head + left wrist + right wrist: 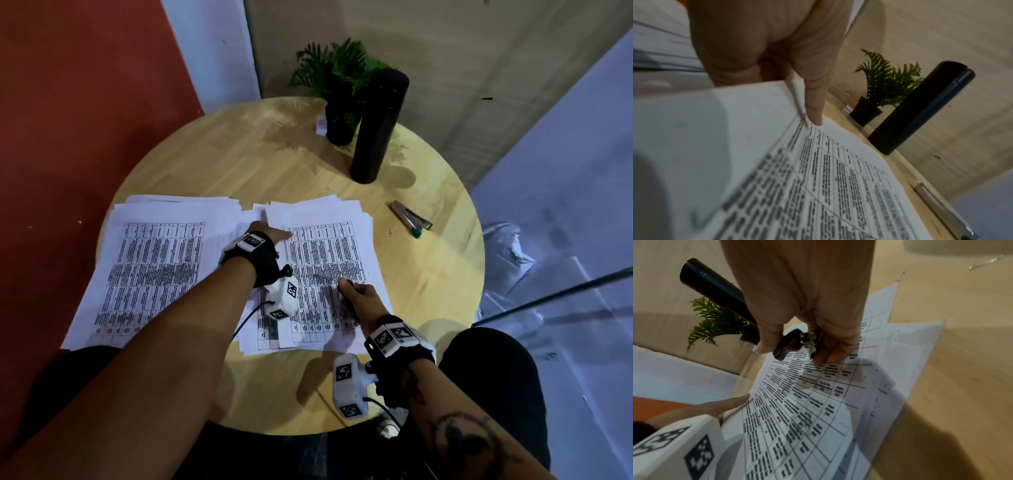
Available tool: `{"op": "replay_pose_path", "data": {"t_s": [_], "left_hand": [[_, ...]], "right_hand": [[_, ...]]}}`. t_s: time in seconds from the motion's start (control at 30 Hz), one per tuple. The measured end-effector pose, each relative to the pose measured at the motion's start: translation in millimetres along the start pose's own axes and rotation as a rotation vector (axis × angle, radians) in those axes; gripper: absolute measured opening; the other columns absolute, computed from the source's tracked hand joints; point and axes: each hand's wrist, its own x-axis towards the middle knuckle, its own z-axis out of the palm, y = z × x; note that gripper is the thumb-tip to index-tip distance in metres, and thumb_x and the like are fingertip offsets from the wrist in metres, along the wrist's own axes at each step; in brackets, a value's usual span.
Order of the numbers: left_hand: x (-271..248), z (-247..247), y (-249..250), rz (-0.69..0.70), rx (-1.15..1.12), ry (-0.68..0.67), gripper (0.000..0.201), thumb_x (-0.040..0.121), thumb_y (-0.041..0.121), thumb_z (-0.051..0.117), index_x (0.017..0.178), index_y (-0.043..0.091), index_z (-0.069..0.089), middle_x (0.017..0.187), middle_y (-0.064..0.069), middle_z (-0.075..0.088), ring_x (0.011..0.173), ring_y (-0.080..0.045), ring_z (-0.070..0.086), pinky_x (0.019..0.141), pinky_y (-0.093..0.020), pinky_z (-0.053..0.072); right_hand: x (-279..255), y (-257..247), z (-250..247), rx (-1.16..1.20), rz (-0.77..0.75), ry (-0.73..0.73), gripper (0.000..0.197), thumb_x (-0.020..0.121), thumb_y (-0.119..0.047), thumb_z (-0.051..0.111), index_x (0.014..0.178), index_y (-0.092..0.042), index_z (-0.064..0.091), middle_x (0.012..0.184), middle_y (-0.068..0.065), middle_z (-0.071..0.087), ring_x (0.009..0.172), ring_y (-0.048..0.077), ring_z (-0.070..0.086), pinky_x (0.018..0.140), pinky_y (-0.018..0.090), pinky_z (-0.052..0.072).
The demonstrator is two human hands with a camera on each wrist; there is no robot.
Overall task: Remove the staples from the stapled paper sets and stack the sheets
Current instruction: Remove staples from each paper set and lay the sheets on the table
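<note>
Two piles of printed table sheets lie on a round wooden table (pixel 428 281). The left pile (pixel 154 263) lies untouched. My left hand (pixel 274 234) rests at the top left corner of the right pile (pixel 329 253); one straight finger (pixel 813 112) lies along the top sheet's edge, and the other fingers are hidden behind the paper. My right hand (pixel 359 298) hovers low over the middle of that pile. Between thumb and fingers it grips a small black staple remover (pixel 791 344) with metal jaws pointing down at the page. I can make out no staple.
A silver stapler (pixel 412 219) with a green tip lies on the bare wood to the right of the papers. A tall black cylinder (pixel 380 126) and a small potted fern (pixel 339 78) stand at the far edge. Walls close in behind the table.
</note>
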Motion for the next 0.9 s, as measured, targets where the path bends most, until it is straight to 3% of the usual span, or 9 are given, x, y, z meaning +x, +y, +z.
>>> {"op": "replay_pose_path", "data": {"t_s": [0.13,0.17,0.27,0.4,0.47,0.53,0.67,0.8,0.9], "left_hand": [[-3,1,-6,-0.049,0.009,0.076,0.051,0.088,0.027,0.065,0.128,0.000,0.051,0.121,-0.015,0.061,0.107,-0.028,0.061,0.090,-0.032,0.045],[-4,2,-8,-0.048,-0.013,0.076,0.053,0.087,0.026,0.067,0.129,-0.001,0.050,0.124,-0.014,0.061,0.105,-0.028,0.062,0.088,-0.031,0.046],[-9,4,-10,0.050,-0.148,0.043,0.044,0.086,0.016,0.068,0.125,0.001,0.055,0.113,-0.010,0.063,0.080,-0.026,0.063,0.066,-0.023,0.051],[-24,-3,-12,0.247,-0.311,0.152,0.032,0.078,0.008,0.074,0.106,-0.004,0.067,0.109,-0.019,0.067,0.098,-0.025,0.064,0.091,-0.037,0.050],[-38,-11,-8,0.332,-0.359,0.185,0.031,0.078,0.006,0.073,0.107,-0.004,0.067,0.108,-0.018,0.067,0.093,-0.019,0.063,0.088,-0.034,0.052],[-54,-18,-3,0.416,-0.463,0.207,0.032,0.078,0.000,0.071,0.109,-0.006,0.065,0.105,-0.011,0.066,0.078,-0.008,0.065,0.073,-0.018,0.054],[-83,-26,6,0.564,-0.576,0.241,0.028,0.078,-0.003,0.070,0.105,-0.002,0.066,0.092,-0.004,0.067,0.065,0.005,0.062,0.071,-0.017,0.053],[-115,-35,18,0.690,-0.648,0.202,0.028,0.077,-0.003,0.071,0.104,0.006,0.066,0.085,0.010,0.070,0.074,0.002,0.065,0.075,-0.016,0.053],[-137,-42,23,0.770,-0.664,0.178,0.029,0.078,-0.005,0.069,0.104,0.006,0.065,0.076,0.020,0.071,0.079,0.000,0.066,0.075,-0.015,0.053]], "right_hand": [[-1,-1,0,-0.004,-0.004,0.012,0.092,0.033,-0.083,0.068,0.082,-0.007,0.059,0.075,0.015,0.049,0.068,0.024,0.045,0.066,0.037,0.037],[-1,0,1,0.004,0.006,0.029,0.098,0.032,-0.082,0.070,0.090,-0.003,0.060,0.080,0.016,0.053,0.071,0.024,0.049,0.068,0.038,0.041],[-7,-4,-1,0.025,0.054,0.040,0.092,0.042,-0.069,0.073,0.103,-0.002,0.057,0.088,0.012,0.059,0.073,0.021,0.054,0.067,0.035,0.045],[-31,-30,-9,0.051,0.003,0.080,0.055,0.070,-0.028,0.080,0.108,0.004,0.056,0.091,0.011,0.060,0.074,0.020,0.056,0.065,0.029,0.046],[-46,-60,-15,-0.015,-0.131,0.107,0.051,0.068,-0.020,0.082,0.109,-0.002,0.057,0.102,0.011,0.060,0.090,0.024,0.058,0.081,0.036,0.050],[-65,-103,-19,-0.132,-0.340,0.121,0.052,0.065,-0.016,0.083,0.109,-0.002,0.060,0.111,0.012,0.056,0.095,0.022,0.059,0.089,0.032,0.051],[-102,-185,-21,-0.378,-0.741,0.054,0.048,0.065,-0.002,0.081,0.108,0.005,0.060,0.135,0.004,0.027,0.086,0.006,0.056,0.076,0.006,0.047],[-123,-238,-24,-0.818,-0.931,-0.043,0.046,0.067,-0.005,0.080,0.108,0.001,0.060,0.153,0.008,0.009,0.119,0.021,0.051,0.091,0.028,0.047],[-134,-262,-26,-0.988,-0.909,-0.102,0.056,0.064,-0.011,0.082,0.115,-0.003,0.061,0.143,0.015,0.031,0.126,0.025,0.042,0.096,0.023,0.035]]}}
